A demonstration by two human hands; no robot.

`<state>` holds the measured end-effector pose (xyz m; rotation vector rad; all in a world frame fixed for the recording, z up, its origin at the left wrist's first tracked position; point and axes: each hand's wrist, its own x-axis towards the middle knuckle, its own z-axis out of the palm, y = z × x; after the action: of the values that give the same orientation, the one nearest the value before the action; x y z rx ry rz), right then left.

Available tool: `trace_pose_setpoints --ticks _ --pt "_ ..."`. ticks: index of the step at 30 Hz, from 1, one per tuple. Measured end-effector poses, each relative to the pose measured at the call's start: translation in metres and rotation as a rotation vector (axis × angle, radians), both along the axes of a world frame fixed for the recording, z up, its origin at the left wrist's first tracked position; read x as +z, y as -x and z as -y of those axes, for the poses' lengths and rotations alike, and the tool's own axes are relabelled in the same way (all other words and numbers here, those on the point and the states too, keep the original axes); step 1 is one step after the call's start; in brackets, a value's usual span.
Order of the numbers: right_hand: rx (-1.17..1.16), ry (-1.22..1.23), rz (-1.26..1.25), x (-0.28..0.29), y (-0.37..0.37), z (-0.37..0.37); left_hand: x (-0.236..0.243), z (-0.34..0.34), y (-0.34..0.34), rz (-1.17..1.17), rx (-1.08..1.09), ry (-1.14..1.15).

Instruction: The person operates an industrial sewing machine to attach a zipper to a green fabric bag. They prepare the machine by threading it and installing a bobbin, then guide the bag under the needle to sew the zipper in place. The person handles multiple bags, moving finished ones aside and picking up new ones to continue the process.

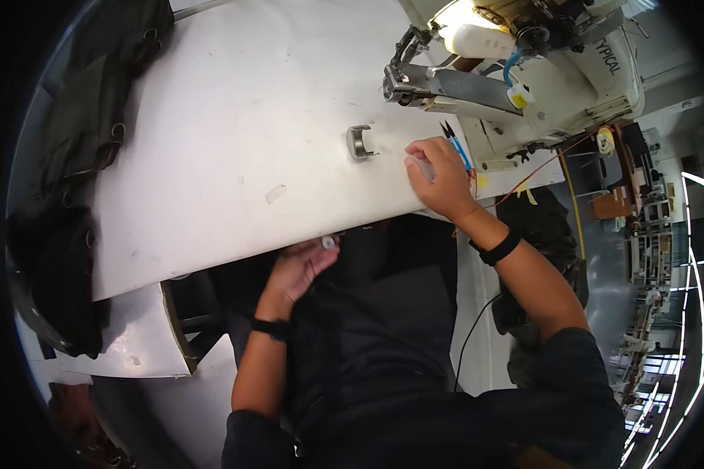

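Observation:
My left hand (pixel 297 268) is below the table's front edge, palm up, with its fingers closed round a small round metal bobbin (pixel 328 242). Over the table's right part, my right hand (pixel 443 178) has its fingers curled toward the thumb. A pale patch shows between them, but I cannot make out what it is. Just beyond that hand lie blue-handled thread snips (pixel 457 146) with dark tips pointing away. To its left, a curved, C-shaped metal part (pixel 359 143) stands on the white tabletop (pixel 235 125).
An industrial sewing machine (pixel 555 86) with a lit lamp stands at the far right, its narrow arm (pixel 461 87) reaching over the table. Dark bags or garments (pixel 94 117) with metal rings line the left edge. A small pale scrap (pixel 276 193) lies mid-table. Dark cloth (pixel 536 227) hangs at right.

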<state>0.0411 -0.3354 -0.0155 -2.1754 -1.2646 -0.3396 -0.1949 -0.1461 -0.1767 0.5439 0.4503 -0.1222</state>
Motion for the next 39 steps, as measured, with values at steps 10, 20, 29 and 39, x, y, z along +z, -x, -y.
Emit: trace_pose_setpoints --ticks 10,20,29,39 --pt "0.053 -0.070 0.049 -0.001 -0.007 0.003 0.179 0.048 0.034 0.072 -0.170 -0.015" --pt "0.039 -0.078 0.047 -0.001 -0.005 0.006 0.213 0.020 -0.124 0.281 0.596 -0.471" --pt "0.004 -0.088 0.033 -0.006 -0.003 0.005 0.205 0.043 -0.153 0.312 0.757 -0.476" --pt "-0.004 -0.087 0.058 -0.008 -0.004 0.004 0.210 0.055 -0.162 0.343 0.878 -0.428"
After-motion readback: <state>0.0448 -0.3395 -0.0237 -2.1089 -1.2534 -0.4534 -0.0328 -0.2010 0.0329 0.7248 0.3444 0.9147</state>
